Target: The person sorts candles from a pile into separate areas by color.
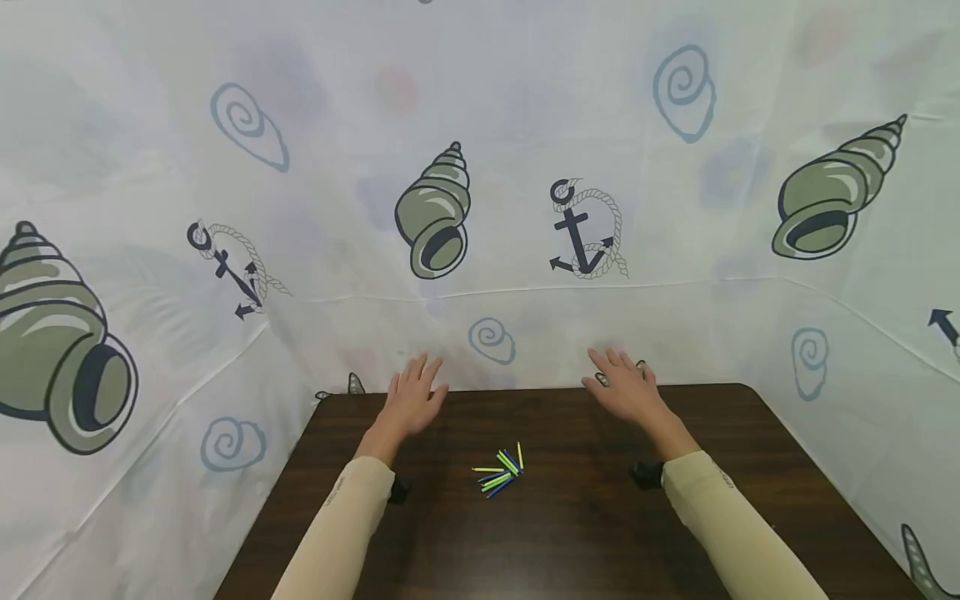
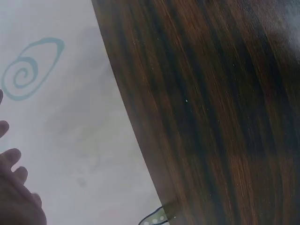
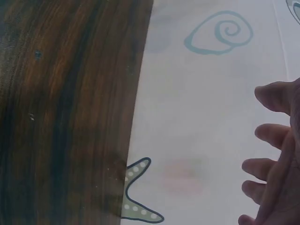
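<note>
A loose pile of several thin yellow-green and blue sticks lies on the dark wooden table, between the forearms; their exact kind is too small to tell. My left hand is held over the table's far left edge, fingers spread and pointing forward. Over the far right edge is my right hand, its fingers likewise extended and apart. Both hands hold nothing and are beyond the sticks. The left wrist view catches only part of the left hand; curved fingers of the right hand show in the right wrist view.
A white cloth printed with shells, anchors and starfish hangs behind the table and along both sides. The table's far edge runs just under the hands. Dark wrist devices sit below the sleeves.
</note>
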A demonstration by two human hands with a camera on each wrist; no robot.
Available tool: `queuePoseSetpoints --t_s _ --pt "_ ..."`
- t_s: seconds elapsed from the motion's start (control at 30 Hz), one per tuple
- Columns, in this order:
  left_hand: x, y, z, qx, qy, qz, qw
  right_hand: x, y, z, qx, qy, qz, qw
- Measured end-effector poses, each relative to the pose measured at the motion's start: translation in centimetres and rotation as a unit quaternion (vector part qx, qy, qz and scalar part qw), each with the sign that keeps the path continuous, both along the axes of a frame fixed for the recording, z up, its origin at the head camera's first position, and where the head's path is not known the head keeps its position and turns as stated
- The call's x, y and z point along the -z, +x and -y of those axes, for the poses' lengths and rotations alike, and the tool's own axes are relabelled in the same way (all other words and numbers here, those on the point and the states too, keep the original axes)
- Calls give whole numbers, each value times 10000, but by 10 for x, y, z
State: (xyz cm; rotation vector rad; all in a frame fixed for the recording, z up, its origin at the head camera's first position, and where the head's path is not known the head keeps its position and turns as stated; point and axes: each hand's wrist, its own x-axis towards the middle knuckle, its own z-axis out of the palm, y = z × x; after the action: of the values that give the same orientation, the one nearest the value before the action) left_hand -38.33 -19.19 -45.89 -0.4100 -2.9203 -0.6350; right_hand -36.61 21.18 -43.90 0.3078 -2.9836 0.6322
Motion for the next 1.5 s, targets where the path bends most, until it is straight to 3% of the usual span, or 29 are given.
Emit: queuePoseSetpoints --t_s 0.1,0.2,0.33,0.43,0.63,0.87,1.23,1.5 --pt "-4 7 -4 178 86 -387 9991 6 1 2 146 -58 -199 9997" --pt "-11 15 -11 128 77 -482 9987 13 3 4 203 -315 -619 9974" --pt "-12 21 -16 37 -43 -272 9996 23 7 11 119 -794 -1190 9896" --pt "-7 24 -20 110 -62 53 9999 33 10 15 134 -1057 -1304 9857" --pt "14 31 -25 351 210 646 9971 53 14 26 216 -1299 -1105 9851" --pt "38 35 -32 711 501 910 9920 65 20 49 320 -1290 -805 9879" --pt "59 38 -51 986 521 901 9897 85 20 79 399 -1437 -54 9888" --pt "73 36 -65 931 511 934 9899 106 25 96 395 -1359 264 9896"
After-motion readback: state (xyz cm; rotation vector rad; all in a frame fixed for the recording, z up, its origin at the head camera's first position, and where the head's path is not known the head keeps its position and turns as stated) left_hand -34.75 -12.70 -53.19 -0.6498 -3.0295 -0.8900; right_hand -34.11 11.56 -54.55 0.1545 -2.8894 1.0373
